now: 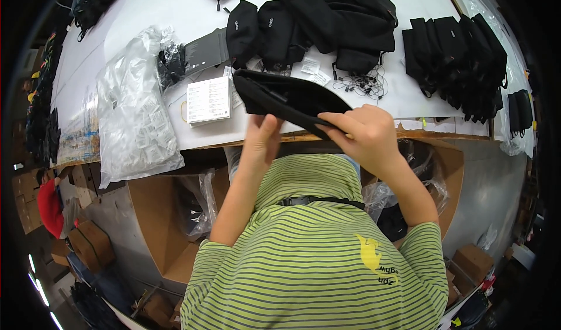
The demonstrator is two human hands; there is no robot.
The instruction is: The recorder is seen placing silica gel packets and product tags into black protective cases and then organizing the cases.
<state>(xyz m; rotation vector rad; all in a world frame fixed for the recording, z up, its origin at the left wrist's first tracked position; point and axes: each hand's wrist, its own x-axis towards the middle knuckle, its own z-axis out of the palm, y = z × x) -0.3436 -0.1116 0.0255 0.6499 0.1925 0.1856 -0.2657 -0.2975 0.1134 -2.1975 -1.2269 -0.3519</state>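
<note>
Striped green shirt [315, 254] fills the bottom; both forearms rise from it, elbows bent. Left hand [261, 138] fingers curled up, gripping the black pouch [286, 99] underside. Right hand [361, 132] clenched on its near edge. Pouch held over table edge [222, 137], white booklet [208, 100] just left of hands.

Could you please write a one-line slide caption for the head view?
Both hands, left hand and right hand, hold a flat black pouch above the white table.
</note>
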